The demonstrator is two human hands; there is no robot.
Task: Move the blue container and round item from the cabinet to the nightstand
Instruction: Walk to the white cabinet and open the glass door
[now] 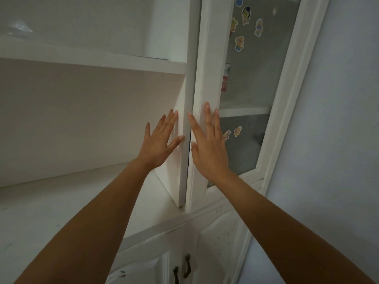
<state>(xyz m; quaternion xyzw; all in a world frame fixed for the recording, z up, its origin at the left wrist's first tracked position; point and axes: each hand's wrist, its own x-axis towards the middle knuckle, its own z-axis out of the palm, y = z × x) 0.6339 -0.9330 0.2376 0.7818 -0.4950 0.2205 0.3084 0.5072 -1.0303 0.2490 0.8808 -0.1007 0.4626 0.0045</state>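
A white-painted wooden cabinet [202,64], its matt finish scuffed and marked along the lower doors [143,267], carries a frosted glass door [256,78] dotted with glossy cartoon stickers [239,44]; dark metal handles [187,265] hang below the shelf.

Both bare arms reach up to a white cabinet [202,58]. The left hand [159,140] lies flat, fingers spread, against the upright divider [183,152] at the edge of the open shelf [67,193]. The right hand [209,148] presses flat on the white frame of the glass door [244,78], which carries cartoon stickers [239,44]. Below, two dark handles [181,269] sit on the lower doors
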